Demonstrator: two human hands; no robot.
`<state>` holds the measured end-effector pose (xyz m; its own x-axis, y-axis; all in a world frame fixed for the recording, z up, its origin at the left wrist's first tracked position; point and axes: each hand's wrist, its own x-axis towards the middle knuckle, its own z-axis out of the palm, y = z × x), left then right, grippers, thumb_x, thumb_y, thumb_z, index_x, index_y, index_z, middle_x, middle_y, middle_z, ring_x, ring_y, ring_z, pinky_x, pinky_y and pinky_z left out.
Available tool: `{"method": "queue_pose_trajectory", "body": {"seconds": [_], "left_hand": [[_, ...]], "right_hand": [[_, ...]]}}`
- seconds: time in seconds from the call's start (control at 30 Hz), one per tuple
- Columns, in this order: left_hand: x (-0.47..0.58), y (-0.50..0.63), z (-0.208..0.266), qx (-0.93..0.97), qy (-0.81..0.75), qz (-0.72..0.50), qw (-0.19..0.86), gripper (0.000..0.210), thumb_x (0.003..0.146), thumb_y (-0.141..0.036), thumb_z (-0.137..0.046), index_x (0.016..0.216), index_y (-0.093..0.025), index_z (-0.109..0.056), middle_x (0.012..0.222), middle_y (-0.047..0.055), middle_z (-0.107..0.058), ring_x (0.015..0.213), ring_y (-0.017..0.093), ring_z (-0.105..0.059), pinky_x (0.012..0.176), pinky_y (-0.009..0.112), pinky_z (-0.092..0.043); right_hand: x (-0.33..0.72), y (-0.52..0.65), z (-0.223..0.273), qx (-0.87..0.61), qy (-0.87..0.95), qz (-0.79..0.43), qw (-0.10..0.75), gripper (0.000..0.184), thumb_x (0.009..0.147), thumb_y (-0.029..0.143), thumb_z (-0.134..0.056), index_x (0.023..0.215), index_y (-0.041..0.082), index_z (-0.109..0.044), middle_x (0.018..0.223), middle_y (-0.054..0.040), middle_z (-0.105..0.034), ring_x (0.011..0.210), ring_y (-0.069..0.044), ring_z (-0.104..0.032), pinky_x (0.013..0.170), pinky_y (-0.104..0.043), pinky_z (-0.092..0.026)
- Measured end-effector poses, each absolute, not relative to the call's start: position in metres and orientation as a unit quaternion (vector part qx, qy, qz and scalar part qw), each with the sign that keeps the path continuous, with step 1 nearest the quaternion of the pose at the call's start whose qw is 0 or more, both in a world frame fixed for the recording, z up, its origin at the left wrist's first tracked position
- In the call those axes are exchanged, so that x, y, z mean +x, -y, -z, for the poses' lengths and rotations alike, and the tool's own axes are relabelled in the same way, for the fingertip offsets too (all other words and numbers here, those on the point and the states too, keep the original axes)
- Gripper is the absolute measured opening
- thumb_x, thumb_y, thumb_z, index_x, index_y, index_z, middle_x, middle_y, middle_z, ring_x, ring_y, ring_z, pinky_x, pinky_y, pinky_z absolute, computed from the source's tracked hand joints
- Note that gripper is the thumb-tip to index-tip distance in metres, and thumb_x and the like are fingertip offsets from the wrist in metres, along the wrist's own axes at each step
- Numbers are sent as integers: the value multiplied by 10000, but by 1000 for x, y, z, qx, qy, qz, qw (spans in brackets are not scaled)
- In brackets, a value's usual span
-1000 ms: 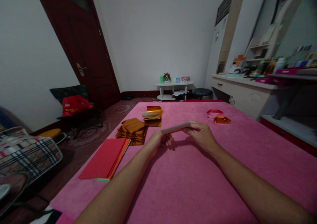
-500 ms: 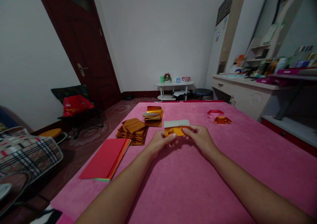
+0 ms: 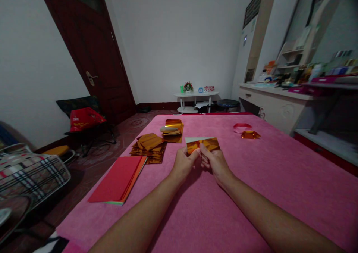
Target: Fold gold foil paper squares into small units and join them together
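Note:
Between my two hands is a sheet of shiny gold foil paper (image 3: 212,144), folded, with a pale strip showing along its far edge. My left hand (image 3: 187,161) pinches its near left part, thumb on top. Close beside it, my right hand (image 3: 214,161) pinches the near middle of the foil, and the two thumbs almost meet. The fingers beneath are partly hidden. To the left of my hands lie a stack of gold foil sheets (image 3: 150,147) and a second gold foil pile (image 3: 173,133) with a greyish oval object on it.
Red and coloured paper sheets (image 3: 119,180) lie at the left of the pink cloth-covered table (image 3: 251,193). A folded gold foil piece (image 3: 250,134) and a red ribbon-like loop (image 3: 242,126) are at the far right. A dresser (image 3: 276,100) stands beyond the right edge.
My right hand has moved left, closer to my left hand, along the foil paper. The foil's gold face now shows wider on the right, and less of the pale strip is visible.

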<state>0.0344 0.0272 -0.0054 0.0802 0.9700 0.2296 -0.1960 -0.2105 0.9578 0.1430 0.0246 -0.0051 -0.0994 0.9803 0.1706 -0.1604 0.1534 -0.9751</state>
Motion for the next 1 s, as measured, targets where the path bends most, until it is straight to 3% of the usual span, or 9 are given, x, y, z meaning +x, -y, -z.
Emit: {"method": "queue_pose_trajectory", "body": {"seconds": [0.13, 0.33, 0.4, 0.47, 0.53, 0.67, 0.8, 1.0], "left_hand": [[31, -26, 3, 536, -369, -578, 493, 344, 660, -445, -683, 601, -126, -571, 517, -15, -493, 466, 71, -395, 465, 211, -307], [11, -38, 6, 493, -385, -619, 476, 332, 669, -433, -676, 612, -127, -560, 510, -29, -477, 460, 61, -387, 460, 200, -279], [9, -39, 6, 495, -381, -611, 485, 338, 669, -439, -678, 615, -127, -560, 504, -29, -476, 451, 57, -383, 454, 197, -277], [13, -37, 5, 513, -380, -585, 500, 355, 672, -454, -675, 605, -125, -560, 495, -27, -476, 441, 58, -385, 448, 198, -274], [17, -34, 5, 541, -374, -554, 511, 361, 674, -456, -676, 594, -122, -562, 498, -19, -490, 441, 61, -399, 452, 202, -277], [11, -37, 9, 560, -378, -522, 521, 377, 725, -460, -623, 572, -118, -578, 461, -7, -495, 423, 62, -393, 449, 207, -267], [-4, -48, 15, 477, -405, -595, 504, 368, 747, -462, -586, 592, -132, -536, 480, -11, -502, 421, 61, -427, 428, 183, -285], [1, -45, 12, 420, -344, -588, 600, 514, 742, -615, -534, 989, -165, -544, 719, 28, -612, 509, 119, -579, 449, 220, -446]], "right_hand": [[156, -34, 7, -365, 476, -522, 607, 504, 753, 520, -595, 454, 209, -334, 384, 72, -313, 322, -58, -281, 377, -237, -277], [196, -51, 3, -378, 356, -436, 735, 497, 731, 500, -627, 472, 219, -310, 409, 74, -293, 343, -61, -265, 434, -259, -368], [197, -50, 2, -393, 380, -460, 700, 480, 727, 572, -597, 505, 216, -362, 433, 59, -353, 349, -67, -300, 407, -255, -353], [188, -46, 2, -393, 437, -532, 609, 481, 716, 666, -533, 605, 201, -481, 488, 27, -463, 363, -87, -386, 367, -246, -331], [177, -41, 3, -399, 478, -551, 556, 482, 694, 665, -562, 687, 184, -526, 542, 11, -530, 367, -89, -431, 332, -222, -297], [175, -41, 5, -435, 480, -492, 582, 393, 644, 528, -693, 670, 172, -527, 479, 47, -485, 351, -67, -408, 306, -185, -251], [190, -47, 5, -444, 451, -492, 598, 373, 638, 491, -711, 667, 171, -521, 479, 50, -492, 347, -57, -408, 308, -179, -262], [185, -47, 12, -428, 524, -484, 556, 382, 681, 517, -675, 697, 156, -551, 516, 29, -540, 373, -66, -443, 320, -180, -303]]}}
